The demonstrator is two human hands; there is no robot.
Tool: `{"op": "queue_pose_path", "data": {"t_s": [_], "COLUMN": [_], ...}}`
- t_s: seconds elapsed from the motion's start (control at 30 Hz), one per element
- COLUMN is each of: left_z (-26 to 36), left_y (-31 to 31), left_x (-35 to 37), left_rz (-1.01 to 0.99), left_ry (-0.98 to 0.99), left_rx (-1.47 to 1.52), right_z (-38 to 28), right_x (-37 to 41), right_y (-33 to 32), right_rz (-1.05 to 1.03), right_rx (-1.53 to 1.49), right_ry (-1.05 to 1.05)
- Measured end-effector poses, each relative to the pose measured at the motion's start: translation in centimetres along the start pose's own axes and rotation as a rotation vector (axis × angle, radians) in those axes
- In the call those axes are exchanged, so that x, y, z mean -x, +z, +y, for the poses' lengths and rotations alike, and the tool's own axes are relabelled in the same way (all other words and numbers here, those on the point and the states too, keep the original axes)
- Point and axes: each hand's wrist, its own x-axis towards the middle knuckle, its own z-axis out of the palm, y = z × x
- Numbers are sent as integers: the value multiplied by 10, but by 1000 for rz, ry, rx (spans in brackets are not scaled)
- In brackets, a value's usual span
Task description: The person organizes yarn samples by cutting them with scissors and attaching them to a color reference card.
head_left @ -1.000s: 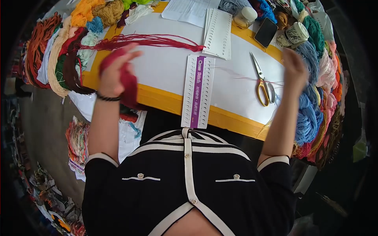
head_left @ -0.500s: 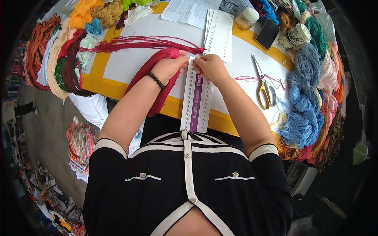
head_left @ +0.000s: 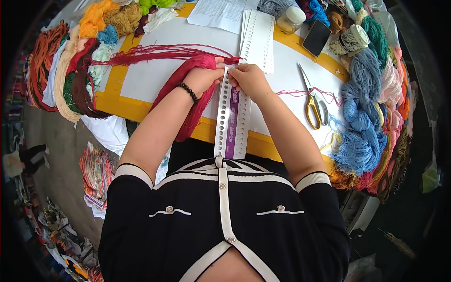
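A long white card [head_left: 240,127] with punched holes down both sides and a purple printed band stands out from the table's front edge toward my body. My right hand [head_left: 251,79] is closed in a pinch at the card's top end. Close beside it, my left hand [head_left: 203,79] has a thick skein of red thread [head_left: 172,89] draped over it, hanging past the table edge. The left fingertips reach the card's top left corner; whatever is between the fingertips is too small to make out. Loose red strands [head_left: 141,55] stretch left across the table above my hands.
More punched cards [head_left: 258,40] and a printed sheet [head_left: 218,14] lie at the back. Yellow-handled scissors [head_left: 312,105], a phone [head_left: 316,37], a jar [head_left: 290,20] and a patterned cup [head_left: 348,40] are on the right. Coloured skeins [head_left: 359,117] crowd both table ends.
Both hands stay at the card's top end with only small finger movement. The view has shifted slightly. At the far left, a person's legs show further into view.
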Motion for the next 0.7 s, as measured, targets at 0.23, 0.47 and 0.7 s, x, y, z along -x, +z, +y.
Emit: {"op": "queue_pose_path", "data": {"t_s": [0.23, 0.47, 0.7], "left_z": [-8, 15, -16], "left_y": [-14, -8, 4], "left_x": [-7, 12, 13], "left_rz": [-85, -107, -235], "left_ry": [86, 31, 264], "left_rx": [-170, 345, -177], "right_z": [0, 13, 19], "right_x": [4, 6, 9], "right_y": [2, 4, -12], "right_rz": [-6, 79, -48], "right_rx": [5, -112, -650], "right_ry": [-23, -80, -63]}}
